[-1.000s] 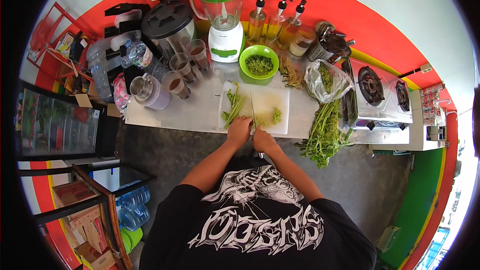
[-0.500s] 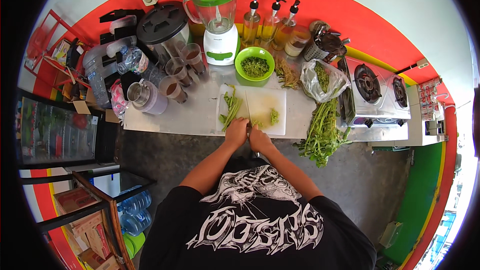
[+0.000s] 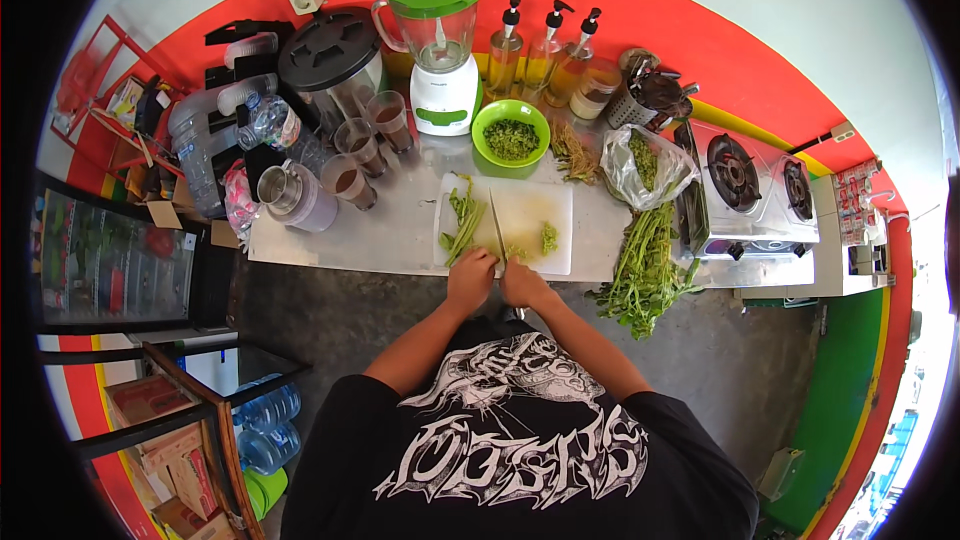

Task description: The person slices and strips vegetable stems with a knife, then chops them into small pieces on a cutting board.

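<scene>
On the white cutting board point(image 3: 553, 253), my left hand point(image 3: 472, 278) is closed over the lower ends of a bunch of green leafy stalks point(image 3: 463, 225). My right hand point(image 3: 524, 286) grips a knife whose handle is mostly hidden in the fingers. The knife's blade point(image 3: 497, 220) points away from me, just right of the stalks. Small chopped green pieces point(image 3: 549, 237) lie on the right part of the board. Behind the board stands a green bowl point(image 3: 511, 163) with chopped greens point(image 3: 511, 139) inside.
A blender point(image 3: 440, 60), pump bottles point(image 3: 505, 55) and cups of brown powder point(image 3: 350, 185) line the back and left. To the right are a plastic bag point(image 3: 650, 168), a large bunch of greens point(image 3: 643, 280) overhanging the front edge, and a gas stove point(image 3: 760, 220).
My hands have drawn slightly apart and a little nearer to me. The knife's blade now leans slightly, its tip a bit further left. The chopped pieces look the same.
</scene>
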The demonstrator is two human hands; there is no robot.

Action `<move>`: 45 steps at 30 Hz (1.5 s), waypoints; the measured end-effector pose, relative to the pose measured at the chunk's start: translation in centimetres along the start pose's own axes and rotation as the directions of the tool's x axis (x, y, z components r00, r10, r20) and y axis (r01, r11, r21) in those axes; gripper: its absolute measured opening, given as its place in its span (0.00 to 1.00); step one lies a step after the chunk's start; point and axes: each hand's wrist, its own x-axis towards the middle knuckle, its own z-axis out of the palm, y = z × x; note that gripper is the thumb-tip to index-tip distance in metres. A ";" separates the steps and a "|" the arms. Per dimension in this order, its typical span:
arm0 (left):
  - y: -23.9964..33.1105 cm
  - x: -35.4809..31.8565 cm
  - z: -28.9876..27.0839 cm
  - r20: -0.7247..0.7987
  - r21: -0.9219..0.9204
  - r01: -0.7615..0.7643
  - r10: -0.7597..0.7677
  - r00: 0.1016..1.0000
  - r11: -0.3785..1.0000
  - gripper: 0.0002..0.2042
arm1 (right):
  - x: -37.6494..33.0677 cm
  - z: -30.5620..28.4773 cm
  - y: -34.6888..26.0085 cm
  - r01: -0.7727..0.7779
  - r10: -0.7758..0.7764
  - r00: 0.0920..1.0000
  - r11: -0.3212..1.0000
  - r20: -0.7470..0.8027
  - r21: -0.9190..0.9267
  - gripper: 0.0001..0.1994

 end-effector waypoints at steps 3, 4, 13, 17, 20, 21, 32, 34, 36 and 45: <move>-0.3 0.2 0.1 -0.009 -0.059 0.046 -0.047 0.999 0.997 0.04 | -1.0 1.2 -0.4 0.000 -0.001 1.000 0.998 -0.029 -0.056 0.20; -0.3 0.4 0.2 -0.005 -0.062 0.048 -0.048 0.999 0.997 0.04 | -0.8 1.1 -0.4 -0.001 0.000 0.999 1.000 -0.041 -0.027 0.19; 0.4 1.3 0.5 0.074 -0.046 0.129 -0.125 0.989 0.991 0.03 | -1.9 0.2 0.3 -0.022 0.021 0.987 1.000 -0.156 -0.003 0.14; 0.4 1.7 1.0 0.074 -0.103 0.205 -0.198 0.977 0.973 0.03 | -2.4 -0.6 2.7 -0.038 0.030 0.977 0.999 -0.213 -0.031 0.13; 1.1 2.9 1.1 0.120 -0.115 0.209 -0.195 0.973 0.971 0.03 | -2.8 -1.5 3.9 -0.097 0.096 0.958 0.995 -0.271 0.012 0.13; 1.2 3.3 1.2 0.157 -0.129 0.205 -0.184 0.970 0.970 0.03 | -2.8 -1.8 4.1 -0.098 0.097 0.955 0.995 -0.281 0.011 0.13; 1.1 5.9 1.9 0.220 -0.047 -0.096 0.104 0.970 0.994 0.05 | -3.1 -1.2 2.5 0.004 0.026 0.943 0.996 -0.332 0.090 0.17; 1.2 6.0 2.0 0.239 -0.027 -0.125 0.128 0.962 0.992 0.05 | -3.3 -0.8 2.4 -0.029 0.046 0.949 0.998 -0.311 0.061 0.16; 1.4 5.8 2.0 0.234 0.039 -0.126 0.114 0.966 0.991 0.06 | -3.9 -0.7 1.8 -0.059 0.065 0.957 0.998 -0.284 0.030 0.16; 0.8 5.0 2.3 0.134 -0.089 -0.077 0.089 0.987 0.993 0.07 | -2.7 -2.0 1.9 -0.064 0.070 0.982 0.997 -0.174 0.042 0.14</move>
